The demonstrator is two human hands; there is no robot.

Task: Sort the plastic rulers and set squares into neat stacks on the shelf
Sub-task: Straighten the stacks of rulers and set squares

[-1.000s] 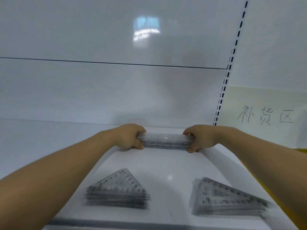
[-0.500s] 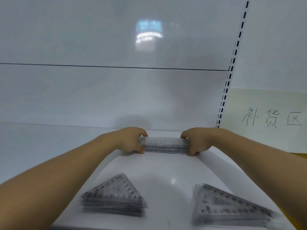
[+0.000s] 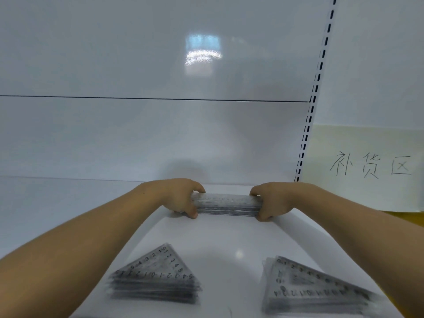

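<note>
The stack of rulers (image 3: 226, 204) lies crosswise at the rear of the shelf (image 3: 229, 237), its long edges running left to right and roughly parallel to the back panel (image 3: 137, 138). It sits low against the shelf surface; I cannot tell whether its underside rests there or is just clear of it.

My left hand (image 3: 181, 197) grips the left end, fingers curled over the top and thumb under the near edge. My right hand (image 3: 274, 200) grips the right end the same way. Both ends of the stack are covered by my hands, so their alignment cannot be checked. The visible long edges look even, though the layers are blurred.

A narrow band of shelf shows between the stack and the back panel. In front of the stack, white shelf surface shows down to the two piles nearer to me.

The left stack of set squares (image 3: 156, 278) lies front left, apex pointing away from me, long edge toward me, beside my left forearm. The right stack of set squares (image 3: 309, 292) lies front right, partly under my right forearm, its layers somewhat fanned at the left edge. The two piles are well apart, with a lane of white shelf between them.

To the right, a slotted upright (image 3: 307, 134) marks the end of the back panel. Beyond it hangs a paper sign (image 3: 367, 168) with handwritten characters.
</note>
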